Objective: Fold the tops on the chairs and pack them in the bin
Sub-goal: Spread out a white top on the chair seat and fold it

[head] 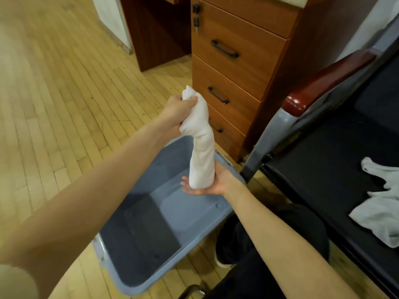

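A white top (200, 145), bunched into a long roll, hangs upright over the grey-blue bin (121, 275). My left hand (179, 113) grips its upper end. My right hand (207, 185) lies palm up under its lower end, fingers straight, and carries it. The bin stands on the wooden floor and looks bare inside. A second white top (380, 212) lies crumpled on the black seat of the chair (319, 169) at the right.
A wooden drawer cabinet (228, 67) with black handles stands just behind the bin. The chair's red-brown armrest (323, 83) and grey frame rise to the right of the bin. My knee in dark trousers (244, 240) is beside the bin's right wall.
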